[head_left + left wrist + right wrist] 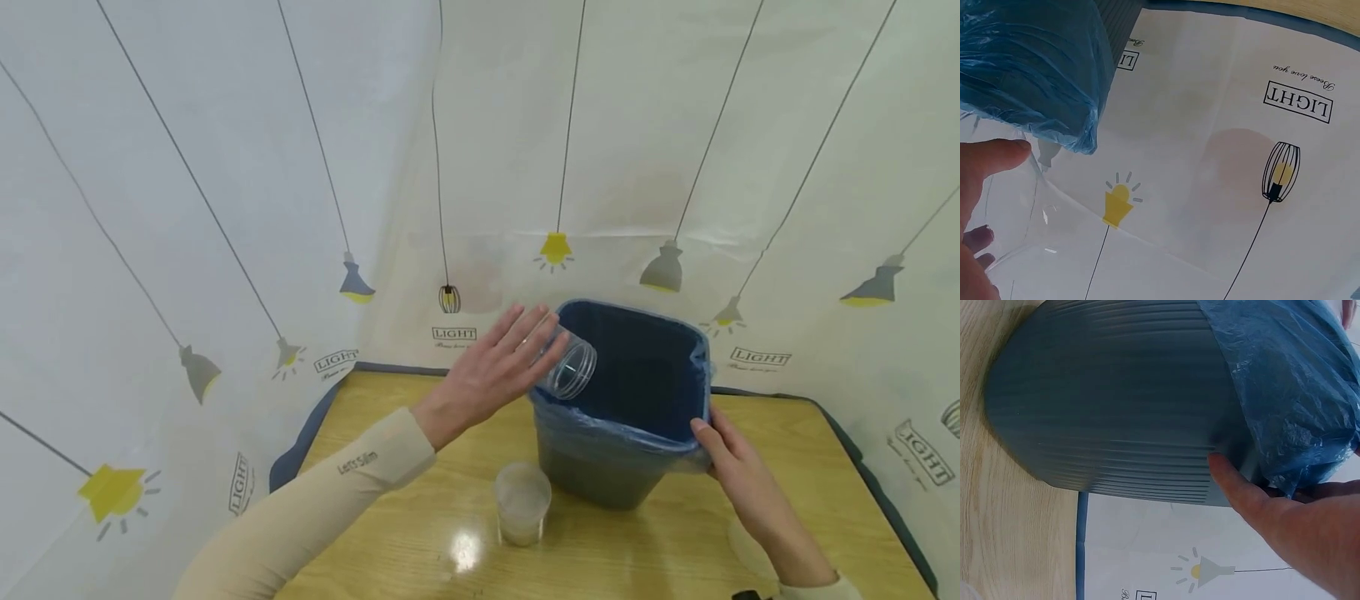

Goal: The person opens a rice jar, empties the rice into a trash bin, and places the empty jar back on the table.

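My left hand (498, 375) holds a clear plastic jar (576, 371), tilted on its side with its mouth over the left rim of a dark trash bin (592, 475). A blue bag (622, 433) lines the bin and folds over its rim. In the left wrist view the thumb lies along the transparent jar (1016, 200), beside the bag's hanging edge (1054, 94). At the bin's right side my right hand (738, 467) grips the rim, thumb uppermost. The right wrist view shows a finger (1235, 481) against the bin's ribbed wall (1129, 419). The bin's bottom inside is too dark to make out.
A clear round container (522, 504) stands on the wooden table (405, 508), left of the bin. Partly behind my right wrist lies a pale round disc (742, 542). A wall covering printed with lamps (495, 167) rises behind the table.
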`<state>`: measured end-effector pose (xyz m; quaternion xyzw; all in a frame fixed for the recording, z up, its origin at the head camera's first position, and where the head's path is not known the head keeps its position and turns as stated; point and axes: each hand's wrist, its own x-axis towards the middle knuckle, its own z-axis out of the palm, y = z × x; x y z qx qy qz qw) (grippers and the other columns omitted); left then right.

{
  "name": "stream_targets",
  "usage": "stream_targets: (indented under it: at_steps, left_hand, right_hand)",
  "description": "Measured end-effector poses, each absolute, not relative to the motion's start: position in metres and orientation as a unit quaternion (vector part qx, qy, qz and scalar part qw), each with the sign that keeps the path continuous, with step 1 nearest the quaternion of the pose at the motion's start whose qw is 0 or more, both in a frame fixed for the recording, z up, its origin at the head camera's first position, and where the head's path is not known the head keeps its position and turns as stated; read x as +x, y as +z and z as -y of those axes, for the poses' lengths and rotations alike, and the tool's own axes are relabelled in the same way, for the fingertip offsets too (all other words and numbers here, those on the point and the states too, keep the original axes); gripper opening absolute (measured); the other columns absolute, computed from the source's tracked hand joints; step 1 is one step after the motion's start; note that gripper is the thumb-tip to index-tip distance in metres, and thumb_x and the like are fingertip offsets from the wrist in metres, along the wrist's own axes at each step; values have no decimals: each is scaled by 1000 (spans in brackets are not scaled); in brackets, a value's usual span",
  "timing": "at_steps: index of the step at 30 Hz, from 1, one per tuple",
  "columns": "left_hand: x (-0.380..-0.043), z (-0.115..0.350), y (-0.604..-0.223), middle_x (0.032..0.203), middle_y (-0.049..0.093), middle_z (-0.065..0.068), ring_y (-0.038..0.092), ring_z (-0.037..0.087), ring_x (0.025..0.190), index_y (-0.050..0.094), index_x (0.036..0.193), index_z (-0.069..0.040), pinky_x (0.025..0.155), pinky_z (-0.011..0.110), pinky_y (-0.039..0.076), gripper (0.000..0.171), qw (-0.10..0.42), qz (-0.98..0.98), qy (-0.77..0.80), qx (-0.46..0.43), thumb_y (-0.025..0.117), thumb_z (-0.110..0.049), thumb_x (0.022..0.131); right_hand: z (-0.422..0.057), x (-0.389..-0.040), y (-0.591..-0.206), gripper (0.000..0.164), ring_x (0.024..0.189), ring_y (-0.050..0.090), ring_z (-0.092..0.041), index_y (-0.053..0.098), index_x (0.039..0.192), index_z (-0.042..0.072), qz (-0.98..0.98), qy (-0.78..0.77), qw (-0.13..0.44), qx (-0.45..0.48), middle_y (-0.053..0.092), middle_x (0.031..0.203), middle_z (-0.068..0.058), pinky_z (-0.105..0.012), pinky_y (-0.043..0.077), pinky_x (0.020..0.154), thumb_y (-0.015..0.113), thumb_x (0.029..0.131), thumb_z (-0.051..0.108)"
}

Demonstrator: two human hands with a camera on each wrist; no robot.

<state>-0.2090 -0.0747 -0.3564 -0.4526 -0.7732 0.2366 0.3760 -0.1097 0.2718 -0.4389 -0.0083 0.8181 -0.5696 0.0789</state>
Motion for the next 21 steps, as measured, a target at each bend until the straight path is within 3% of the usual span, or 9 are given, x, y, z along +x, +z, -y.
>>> stream_targets:
  at_steps: [6,11,13,15,19,21]
  left_hand:
    - [-209,79,-361,158,44,17,35,33,150,43,153,-8,125,49,19,68,386,782,188,-452,74,-12,93]
    - [-209,84,-366,156,48,15,38,31,149,45,152,-6,126,47,16,72,393,802,120,-433,77,-24,90]
    - [-208,87,-368,154,50,16,40,32,147,45,151,-5,126,47,18,76,397,808,88,-427,80,-29,88]
    - [-207,91,-370,153,51,17,42,32,146,45,150,-3,125,47,23,81,400,812,58,-420,83,-33,85]
    - [-205,98,-374,151,51,19,44,33,143,43,148,0,120,47,34,89,401,820,-7,-409,89,-36,80]
    - [-204,102,-378,150,51,20,46,35,142,43,148,1,118,47,36,93,400,821,-38,-406,91,-36,78]
  right_hand:
    - [-271,-110,-438,78,150,20,-49,-3,163,-1,-819,-568,81,-1,9,168,-29,-26,49,97,32,112,48]
    - [-270,-110,-436,78,150,19,-50,-3,163,-1,-816,-572,82,0,8,168,-30,-20,48,92,32,112,47]
    - [-270,-109,-436,79,150,19,-50,-3,163,-1,-818,-569,83,4,7,168,-29,-24,49,96,32,112,48]
    - [-269,-109,-436,79,151,18,-50,-4,163,-1,-816,-571,85,5,6,168,-29,-37,49,104,32,112,48]
    - [-268,-110,-436,79,151,17,-50,-4,163,1,-815,-572,87,9,6,168,-29,-58,39,111,31,112,49]
    - [-269,-111,-437,78,151,18,-50,-4,163,1,-817,-570,85,10,6,168,-29,-50,45,109,31,112,48]
